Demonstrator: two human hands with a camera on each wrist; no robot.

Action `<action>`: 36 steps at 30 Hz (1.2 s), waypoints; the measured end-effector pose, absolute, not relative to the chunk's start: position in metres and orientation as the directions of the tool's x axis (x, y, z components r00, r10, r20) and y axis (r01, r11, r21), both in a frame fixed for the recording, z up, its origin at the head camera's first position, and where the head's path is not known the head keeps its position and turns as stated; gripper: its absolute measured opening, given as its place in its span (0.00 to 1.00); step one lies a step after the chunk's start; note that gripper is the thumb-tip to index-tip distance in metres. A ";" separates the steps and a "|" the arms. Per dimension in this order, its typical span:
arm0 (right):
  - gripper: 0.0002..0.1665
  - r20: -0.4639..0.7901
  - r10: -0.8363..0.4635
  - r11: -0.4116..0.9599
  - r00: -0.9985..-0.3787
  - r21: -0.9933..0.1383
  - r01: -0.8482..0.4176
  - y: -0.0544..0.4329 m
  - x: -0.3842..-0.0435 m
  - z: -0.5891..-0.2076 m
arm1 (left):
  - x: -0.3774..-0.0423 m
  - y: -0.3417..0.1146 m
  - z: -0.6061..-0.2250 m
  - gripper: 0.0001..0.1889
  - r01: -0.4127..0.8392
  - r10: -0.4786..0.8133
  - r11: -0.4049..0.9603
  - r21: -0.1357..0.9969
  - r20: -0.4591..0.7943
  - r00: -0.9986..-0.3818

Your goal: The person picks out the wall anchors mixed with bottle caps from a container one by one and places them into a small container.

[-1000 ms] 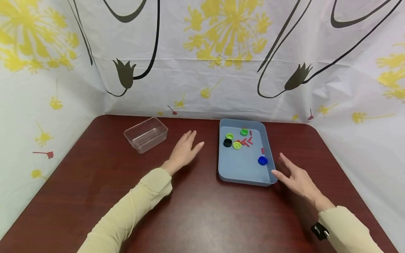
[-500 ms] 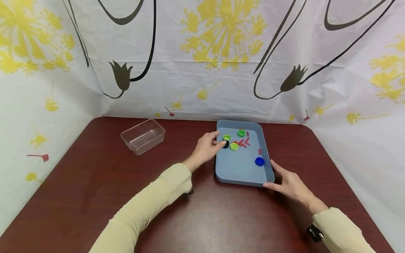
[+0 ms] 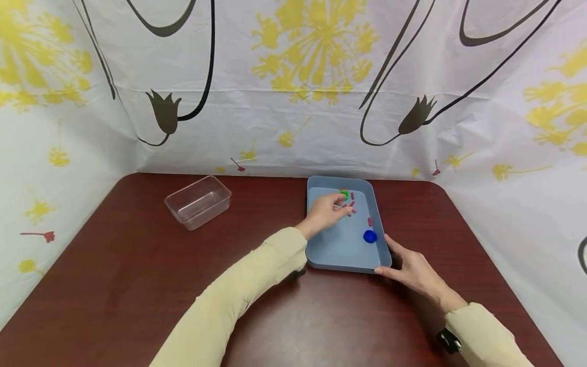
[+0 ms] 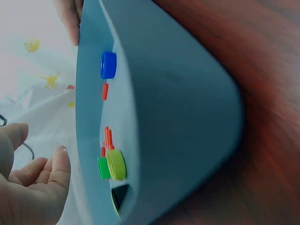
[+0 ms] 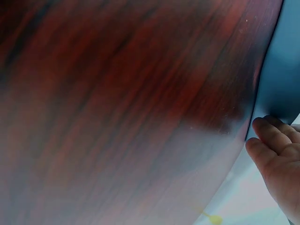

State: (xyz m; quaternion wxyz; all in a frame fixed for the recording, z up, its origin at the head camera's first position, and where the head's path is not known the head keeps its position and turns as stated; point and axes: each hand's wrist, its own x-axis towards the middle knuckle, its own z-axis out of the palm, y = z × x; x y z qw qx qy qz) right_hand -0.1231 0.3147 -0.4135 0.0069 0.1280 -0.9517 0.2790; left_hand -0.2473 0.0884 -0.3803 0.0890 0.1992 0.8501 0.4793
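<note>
My left hand is over the blue-grey tray, thumb and fingers apart. The left wrist view shows a gap between the fingertips with nothing in it. Beneath and around that hand are small red rods and a green bottle cap. Hidden under it in the head view, a yellow-green cap and a black cap appear in the left wrist view. A blue cap lies near the tray's right wall. My right hand holds the tray's near right corner, thumb at the front, fingers along the side.
A clear plastic container stands at the back left of the dark red-brown table. A white cloth with yellow flowers hangs behind the table and along both sides.
My left hand has moved right from the table, past the tray's left rim and over the caps and rods. My right hand has moved onto the tray's near right corner.
</note>
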 end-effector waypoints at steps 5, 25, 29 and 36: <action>0.53 0.094 -0.239 0.803 -0.966 -0.541 -0.251 0.315 -0.122 -0.417 | -0.250 0.107 -0.380 0.24 0.229 0.434 0.493 0.839 -0.009 -0.901; 0.52 0.119 -0.224 0.799 -0.967 -0.546 -0.252 0.317 -0.120 -0.418 | -0.263 0.153 -0.373 0.18 0.354 0.506 0.648 0.674 -0.034 -0.862; 0.52 0.118 -0.222 0.797 -0.968 -0.549 -0.250 0.316 -0.120 -0.419 | -0.269 0.157 -0.373 0.17 0.399 0.531 0.675 0.621 -0.033 -0.847; 0.51 0.133 -0.227 0.796 -0.965 -0.546 -0.263 0.317 -0.118 -0.419 | -0.272 0.170 -0.386 0.16 0.418 0.552 0.714 0.561 -0.085 -0.829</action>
